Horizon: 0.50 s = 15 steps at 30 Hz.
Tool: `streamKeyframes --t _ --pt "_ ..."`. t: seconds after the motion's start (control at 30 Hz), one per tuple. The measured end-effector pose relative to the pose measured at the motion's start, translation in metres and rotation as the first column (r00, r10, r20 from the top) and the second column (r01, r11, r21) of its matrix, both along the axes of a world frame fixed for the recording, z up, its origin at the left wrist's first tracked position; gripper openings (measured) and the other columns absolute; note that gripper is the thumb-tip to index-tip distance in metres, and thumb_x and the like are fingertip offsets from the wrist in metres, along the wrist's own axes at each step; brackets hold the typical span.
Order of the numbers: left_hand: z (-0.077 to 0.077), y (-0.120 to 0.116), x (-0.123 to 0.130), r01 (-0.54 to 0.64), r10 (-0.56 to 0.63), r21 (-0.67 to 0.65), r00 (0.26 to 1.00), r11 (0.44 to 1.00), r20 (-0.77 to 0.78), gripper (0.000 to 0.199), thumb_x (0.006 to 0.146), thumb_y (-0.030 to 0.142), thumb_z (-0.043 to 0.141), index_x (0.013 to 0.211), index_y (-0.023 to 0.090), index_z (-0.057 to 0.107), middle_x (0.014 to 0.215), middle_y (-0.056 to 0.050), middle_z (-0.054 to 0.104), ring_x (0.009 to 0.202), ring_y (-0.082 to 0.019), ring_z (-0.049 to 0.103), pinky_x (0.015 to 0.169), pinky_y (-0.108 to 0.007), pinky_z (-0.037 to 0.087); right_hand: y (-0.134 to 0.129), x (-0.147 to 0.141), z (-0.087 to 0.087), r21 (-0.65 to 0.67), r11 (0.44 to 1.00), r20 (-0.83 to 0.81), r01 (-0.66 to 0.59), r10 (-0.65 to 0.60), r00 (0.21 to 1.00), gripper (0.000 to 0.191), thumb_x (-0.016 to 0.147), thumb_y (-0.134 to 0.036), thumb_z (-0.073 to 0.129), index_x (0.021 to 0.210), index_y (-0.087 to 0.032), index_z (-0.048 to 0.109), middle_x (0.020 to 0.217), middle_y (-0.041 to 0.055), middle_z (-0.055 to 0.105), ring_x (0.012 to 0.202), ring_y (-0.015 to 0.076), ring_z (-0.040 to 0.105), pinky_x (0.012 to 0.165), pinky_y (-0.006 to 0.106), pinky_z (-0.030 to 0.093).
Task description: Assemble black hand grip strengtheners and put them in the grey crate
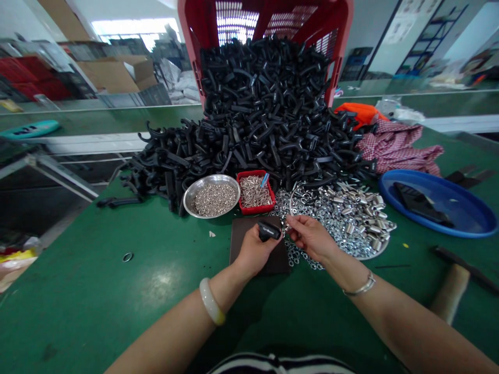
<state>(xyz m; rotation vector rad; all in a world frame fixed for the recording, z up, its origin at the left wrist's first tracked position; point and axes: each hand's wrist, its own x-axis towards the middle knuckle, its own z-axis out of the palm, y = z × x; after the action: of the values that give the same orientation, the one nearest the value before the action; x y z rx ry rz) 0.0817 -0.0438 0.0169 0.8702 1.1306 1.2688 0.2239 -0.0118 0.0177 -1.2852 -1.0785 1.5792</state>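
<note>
The left hand keeps fingers closed around a black plastic handle, its long axis nearly level and pointing right toward the right hand, whose fingers pinch a small metal part, above a dark brown mat on the green tabletop of a workshop.

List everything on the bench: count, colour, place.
black plastic handles: many, black, heap mid-bench
plastic crate: one, red, tipped behind heap
steel bowl: one, silver, front of heap
tray of screws: one, red, beside bowl
metal washers: many, silver, right of tray
pad: one, dark brown, under hands
basin: one, blue, far right
checked cloth: one, red-white, right of heap
left hand: one, holding black handle, over pad
right hand: one, pinching small metal part, by washers
</note>
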Motion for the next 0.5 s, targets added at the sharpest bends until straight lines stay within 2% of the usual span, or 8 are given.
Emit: streamKeyframes --t 0.07,0.1,0.17,0.2,0.27,0.33,0.4,0.5 --pt "0.000 -0.001 0.000 0.005 -0.005 -0.028 1.000 1.000 0.009 0.025 0.052 0.020 0.075 0.069 0.014 0.058 0.062 0.003 0.057 0.058 -0.008 0.049 0.058 -0.020 0.038 -0.002 0.002 0.003 0.174 0.985 0.181 -0.017 -0.015 0.983 0.034 0.066 -0.048 0.066 0.074 -0.017 0.056 0.057 -0.0024 0.054 0.045 0.0077 0.047 0.036 0.018 0.035" --pt "0.000 -0.002 0.000 0.036 -0.032 -0.085 0.998 0.996 0.052 0.026 0.053 0.021 0.075 0.070 0.014 0.057 0.059 0.004 0.054 0.054 -0.007 0.046 0.053 -0.019 0.036 -0.004 0.003 0.006 0.304 0.952 0.279 -0.043 -0.046 0.959 0.031 0.067 -0.045 0.066 0.077 -0.017 0.058 0.061 -0.0010 0.056 0.050 0.0096 0.052 0.042 0.021 0.040" --pt "0.000 -0.004 0.000 0.180 -0.128 -0.215 0.963 0.960 0.236 0.027 0.057 0.024 0.074 0.074 0.014 0.055 0.060 0.004 0.052 0.049 -0.005 0.041 0.045 -0.017 0.031 -0.010 0.004 0.015 0.523 0.844 0.406 -0.120 -0.122 0.906 0.027 0.069 -0.040 0.066 0.085 -0.019 0.061 0.073 0.0016 0.061 0.060 0.0120 0.057 0.053 0.024 0.046" --pt "-0.001 -0.005 0.000 0.277 -0.176 -0.257 0.917 0.926 0.358 0.027 0.060 0.025 0.073 0.077 0.014 0.054 0.064 0.003 0.052 0.049 -0.005 0.041 0.043 -0.015 0.030 -0.012 0.004 0.021 0.576 0.802 0.425 -0.156 -0.132 0.895 0.025 0.071 -0.037 0.065 0.088 -0.019 0.061 0.078 0.0023 0.062 0.063 0.0125 0.058 0.055 0.025 0.047" --pt "-0.001 -0.007 -0.001 0.442 -0.221 -0.271 0.784 0.855 0.580 0.024 0.065 0.022 0.068 0.082 0.014 0.053 0.074 0.000 0.054 0.052 -0.004 0.043 0.043 -0.013 0.031 -0.015 0.002 0.031 0.594 0.784 0.395 -0.180 -0.089 0.914 0.022 0.074 -0.035 0.062 0.090 -0.020 0.059 0.077 0.0021 0.063 0.062 0.0130 0.059 0.055 0.026 0.048" --pt "-0.001 -0.009 -0.001 0.522 -0.202 -0.274 0.681 0.808 0.704 0.019 0.068 0.015 0.063 0.084 0.014 0.052 0.077 -0.002 0.053 0.053 -0.003 0.043 0.042 -0.011 0.032 -0.015 0.000 0.041 0.569 0.808 0.320 -0.154 -0.045 0.946 0.021 0.075 -0.035 0.061 0.089 -0.021 0.057 0.073 0.0011 0.063 0.062 0.0140 0.060 0.055 0.027 0.048" --pt "-0.001 -0.009 -0.001 0.557 -0.161 -0.304 0.635 0.773 0.755 0.015 0.068 0.010 0.057 0.082 0.013 0.051 0.075 -0.002 0.052 0.052 -0.004 0.043 0.041 -0.011 0.032 -0.014 -0.002 0.047 0.559 0.821 0.274 -0.118 -0.048 0.961 0.020 0.074 -0.036 0.062 0.088 -0.022 0.057 0.072 0.0009 0.063 0.064 0.0150 0.060 0.058 0.029 0.049" --pt "0.000 -0.008 0.002 0.580 -0.134 -0.330 0.615 0.745 0.777 0.011 0.069 0.010 0.053 0.079 0.013 0.049 0.073 -0.003 0.051 0.050 -0.004 0.042 0.039 -0.010 0.031 -0.014 -0.006 0.049 0.553 0.824 0.286 -0.127 -0.044 0.957 0.020 0.073 -0.037 0.063 0.086 -0.023 0.058 0.074 0.0011 0.063 0.064 0.0153 0.060 0.059 0.030 0.049"
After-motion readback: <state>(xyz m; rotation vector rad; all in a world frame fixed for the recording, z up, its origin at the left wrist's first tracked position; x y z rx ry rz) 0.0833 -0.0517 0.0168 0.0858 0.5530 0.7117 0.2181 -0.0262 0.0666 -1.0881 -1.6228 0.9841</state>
